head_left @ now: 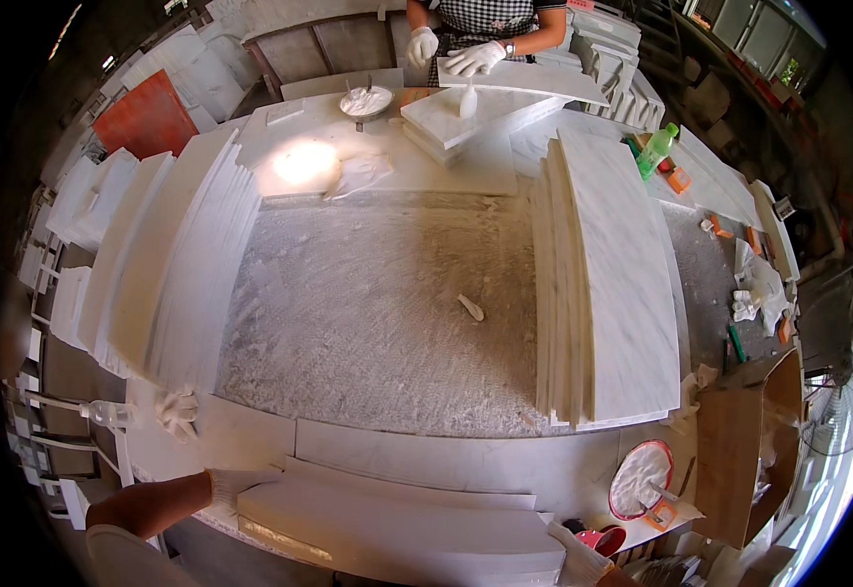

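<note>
White stone slab seen at worktable's 6 o'clock, long axis roughly 9-to-3. Far ends touched by both gloved hands: slab set at 4 o'clock from left hand, 9–10 from right hand (neither nearer; finger closure can't be told).

- Windows are set at the upper right, where a little greenery is seen.
- A bright patch of light is cast on the far left of the surface, whose rough grey middle is streaked with white.
- Pale slabs are stacked at the back left, near a red panel.
- The lower right edge is lit brightly.
</note>
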A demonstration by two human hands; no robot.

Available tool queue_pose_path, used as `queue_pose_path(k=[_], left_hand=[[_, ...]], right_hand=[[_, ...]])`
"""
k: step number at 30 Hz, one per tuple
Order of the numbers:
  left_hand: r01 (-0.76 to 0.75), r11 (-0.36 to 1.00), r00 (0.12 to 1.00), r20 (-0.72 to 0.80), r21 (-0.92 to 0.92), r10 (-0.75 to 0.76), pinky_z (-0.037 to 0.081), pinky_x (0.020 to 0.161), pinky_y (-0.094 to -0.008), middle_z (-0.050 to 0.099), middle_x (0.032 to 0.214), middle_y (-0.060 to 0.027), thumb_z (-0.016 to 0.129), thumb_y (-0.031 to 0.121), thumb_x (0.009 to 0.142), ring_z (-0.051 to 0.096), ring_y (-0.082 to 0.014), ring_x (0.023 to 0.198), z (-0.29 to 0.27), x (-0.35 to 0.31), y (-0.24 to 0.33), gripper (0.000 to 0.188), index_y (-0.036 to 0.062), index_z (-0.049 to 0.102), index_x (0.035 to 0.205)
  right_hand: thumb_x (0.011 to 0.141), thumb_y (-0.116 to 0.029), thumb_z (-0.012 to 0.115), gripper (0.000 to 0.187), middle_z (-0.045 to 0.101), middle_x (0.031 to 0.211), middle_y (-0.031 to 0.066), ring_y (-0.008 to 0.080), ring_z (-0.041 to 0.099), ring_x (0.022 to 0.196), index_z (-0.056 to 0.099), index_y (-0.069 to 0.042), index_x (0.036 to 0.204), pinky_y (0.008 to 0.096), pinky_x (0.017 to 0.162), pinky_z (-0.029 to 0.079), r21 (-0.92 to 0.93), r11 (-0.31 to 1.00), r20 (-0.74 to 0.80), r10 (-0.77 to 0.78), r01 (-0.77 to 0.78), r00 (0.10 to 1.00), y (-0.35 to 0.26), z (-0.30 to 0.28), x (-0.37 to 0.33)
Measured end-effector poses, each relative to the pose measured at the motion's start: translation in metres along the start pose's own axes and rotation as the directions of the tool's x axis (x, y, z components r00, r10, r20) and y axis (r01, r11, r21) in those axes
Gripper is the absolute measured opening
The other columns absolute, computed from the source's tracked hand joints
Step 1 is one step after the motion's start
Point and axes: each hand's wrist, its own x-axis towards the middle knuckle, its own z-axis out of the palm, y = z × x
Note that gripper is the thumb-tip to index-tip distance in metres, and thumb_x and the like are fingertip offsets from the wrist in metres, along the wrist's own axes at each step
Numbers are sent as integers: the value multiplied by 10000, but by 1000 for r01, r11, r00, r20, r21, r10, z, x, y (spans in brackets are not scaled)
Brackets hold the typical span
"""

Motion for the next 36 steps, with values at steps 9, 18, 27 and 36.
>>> queue_pose_path(k=[9, 18, 27, 36], left_hand=[[335, 942, 942, 28, -6, -335, 549, 879, -321, 669, 1172, -83, 625, 267, 957, 654, -172, 984, 4, 46, 33, 387, 37, 587, 1266], [254, 957, 965, 25, 143, -260, 542, 873, -323, 671, 1159, -87, 622, 266, 959, 653, -180, 975, 23, 57, 48, 370, 39, 600, 1249], [-118, 936, 989, -49, 333, 142, 536, 867, -325, 674, 1145, -90, 619, 265, 960, 652, -187, 966, 39, 10, 18, 353, 40, 614, 1232], [-504, 714, 765, -132, 486, 630, 538, 818, -329, 666, 1080, -89, 594, 293, 971, 639, -176, 944, 48, 3, -42, 339, 19, 630, 1168]], right_hand=[[981, -337, 514, 530, 611, 1267, 81, 218, 653, 910, 428, -68, 1431, 385, 749, 561, -558, 789, -247, 140, -259, 959, -51, 23, 33], [979, -473, 509, 557, 648, 1206, 61, 145, 618, 1061, 551, -28, 1313, 285, 942, 470, -582, 765, -369, 53, -275, 928, -35, 19, 62], [966, -468, 556, 578, 628, 1254, 53, 106, 612, 1081, 548, -9, 1319, 239, 883, 512, -541, 840, -119, -107, 26, 987, -11, 7, 49], [1012, -409, 482, 451, 655, 1118, 58, 150, 639, 956, 585, -44, 1255, 292, 812, 531, -679, 622, 107, -441, 389, 891, 39, -39, 71]])
